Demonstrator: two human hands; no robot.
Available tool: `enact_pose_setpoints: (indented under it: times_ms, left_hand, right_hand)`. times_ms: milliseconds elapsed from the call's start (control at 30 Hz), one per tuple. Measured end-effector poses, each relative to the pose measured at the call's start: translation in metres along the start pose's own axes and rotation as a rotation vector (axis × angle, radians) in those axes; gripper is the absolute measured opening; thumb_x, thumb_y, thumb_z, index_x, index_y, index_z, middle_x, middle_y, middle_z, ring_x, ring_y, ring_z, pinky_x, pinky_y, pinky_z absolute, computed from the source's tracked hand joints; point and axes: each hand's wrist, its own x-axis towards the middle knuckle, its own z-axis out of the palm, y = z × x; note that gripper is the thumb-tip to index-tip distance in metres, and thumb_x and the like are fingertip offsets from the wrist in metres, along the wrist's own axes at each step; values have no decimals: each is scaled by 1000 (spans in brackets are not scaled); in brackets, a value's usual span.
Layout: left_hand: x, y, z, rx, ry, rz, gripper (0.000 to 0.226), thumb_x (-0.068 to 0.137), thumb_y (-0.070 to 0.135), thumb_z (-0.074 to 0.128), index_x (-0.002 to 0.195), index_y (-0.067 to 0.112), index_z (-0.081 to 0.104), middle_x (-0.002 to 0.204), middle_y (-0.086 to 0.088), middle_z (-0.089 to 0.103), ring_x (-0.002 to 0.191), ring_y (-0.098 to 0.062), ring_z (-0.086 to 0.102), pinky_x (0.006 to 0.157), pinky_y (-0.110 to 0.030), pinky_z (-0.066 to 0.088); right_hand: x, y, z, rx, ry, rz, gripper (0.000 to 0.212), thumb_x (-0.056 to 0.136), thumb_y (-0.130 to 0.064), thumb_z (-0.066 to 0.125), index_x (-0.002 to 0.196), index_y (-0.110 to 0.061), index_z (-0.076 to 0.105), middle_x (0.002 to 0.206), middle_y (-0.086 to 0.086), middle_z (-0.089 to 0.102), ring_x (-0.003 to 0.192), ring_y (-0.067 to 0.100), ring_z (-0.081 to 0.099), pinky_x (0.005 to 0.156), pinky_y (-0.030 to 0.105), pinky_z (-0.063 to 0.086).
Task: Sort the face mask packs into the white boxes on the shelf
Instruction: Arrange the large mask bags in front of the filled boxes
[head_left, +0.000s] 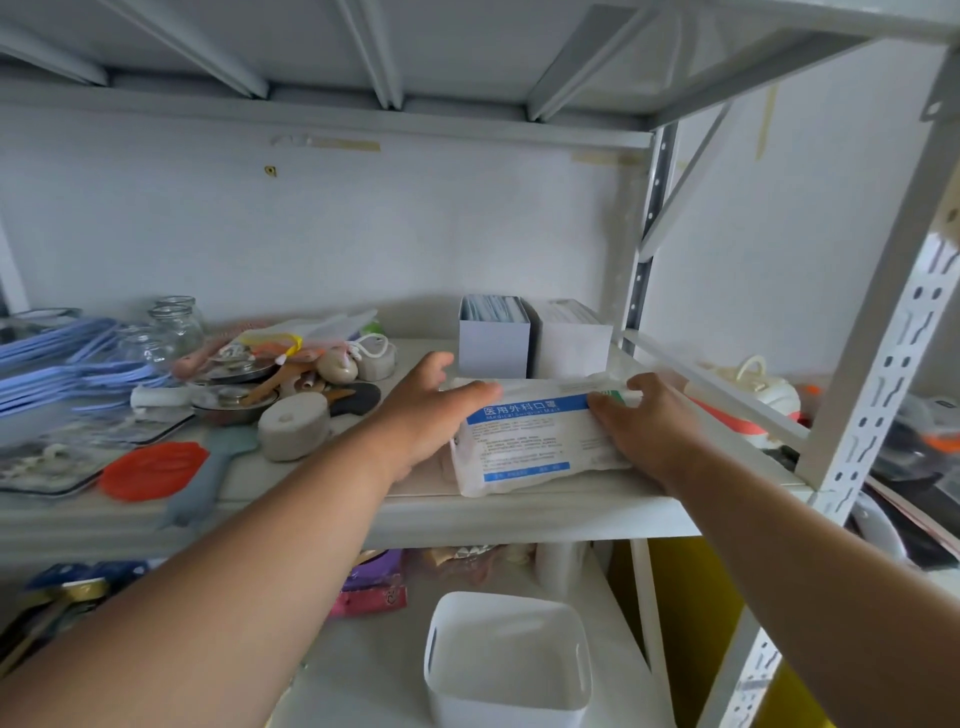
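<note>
Face mask pack (530, 441): a white plastic pack with a blue title band and blue print, lying flat near the front edge of the middle shelf board (519, 512), label upward. Left hand (431, 410): placed on the pack's left end, fingers curled over its top left corner, thumb lifted clear toward the boxes. Right hand (641, 421): placed on the pack's right end, fingers curled down onto its top right corner and edge. Both hands thus grip the pack between them.

Left white box (493, 335): standing just behind the pack, open-topped, with blue-and-white flat packs upright inside. Right white box (574, 335): touching the left box on its right side, also open-topped, with pale contents whose kind cannot be told.

Left of the pack, on the same board: a round grey stone-like block (293, 426); beyond it, metal lids (234, 402), glass jars (176, 325), an orange lip-shaped piece (153, 470) and a stack of blue straps (62, 364).

Below the pack, on the lower shelf: an empty white plastic bin (506, 660) with slot handles. Right of the pack: the perforated grey shelf upright (878, 395).
</note>
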Motion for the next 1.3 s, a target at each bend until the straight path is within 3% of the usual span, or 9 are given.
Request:
enact_pose_setpoints:
  times_ms: [100,200,300,433,633,867,1033,1167,1300]
  left_hand:
    - [6,14,8,-61,-21,28,60,95,33,78,148,29,49,119,16,58,92,5,58,73,-20,46]
    - [17,20,11,-109,48,82,58,93,28,80,145,31,53,132,11,59,92,10,58,70,-19,49]
    - [18,17,11,-70,71,159,69,91,26,80,153,30,50,139,12,59,102,12,59,80,-19,52]
    - [9,9,7,-48,60,171,73,73,45,82,140,45,55,141,13,60,127,-5,59,103,-40,57]
    - [2,0,-7,-56,77,175,70,86,9,87,136,47,56,131,14,65,108,-6,72,86,-35,65]
    - [-2,10,-16,-166,160,105,90,72,16,99,150,30,56,134,3,69,112,-19,74,95,-45,63]
    - [-13,25,-18,-225,161,176,41,85,9,89,118,25,72,102,3,82,95,-17,80,85,-42,66]
    - [-25,15,-18,-242,49,172,58,83,4,88,132,24,64,115,1,81,108,-18,77,91,-42,64]
    - [-28,-7,-21,-85,70,152,51,87,6,87,124,31,63,113,7,80,108,-14,76,95,-49,64]
  right_hand:
    - [3,-8,2,58,31,0,64,105,-55,66,158,-26,45,124,3,66,114,29,70,104,50,61]
    - [8,-7,5,246,79,-16,62,102,-47,73,155,-29,47,122,2,66,109,27,71,100,50,63]
    - [10,6,9,365,135,-22,61,96,-49,80,148,-38,50,114,-8,63,104,23,73,100,52,64]
    - [14,13,10,407,173,-47,62,92,-53,84,144,-43,52,127,-4,65,105,24,75,99,54,65]
    - [5,7,7,362,151,-84,92,91,-58,86,166,-26,44,121,-8,66,118,27,72,107,51,61]
    - [-9,1,2,509,80,-104,51,91,-56,88,121,-20,68,110,5,82,95,28,81,85,51,70]
    - [-20,-2,-6,696,51,-187,30,95,-38,89,111,-19,71,105,4,85,100,30,82,89,51,69]
    - [-27,1,-6,687,75,-226,43,92,-38,93,120,-17,67,111,6,83,101,29,82,85,50,69]
    - [-29,5,-10,429,-116,-140,49,90,-48,91,120,-17,67,105,5,83,91,25,83,66,38,67]
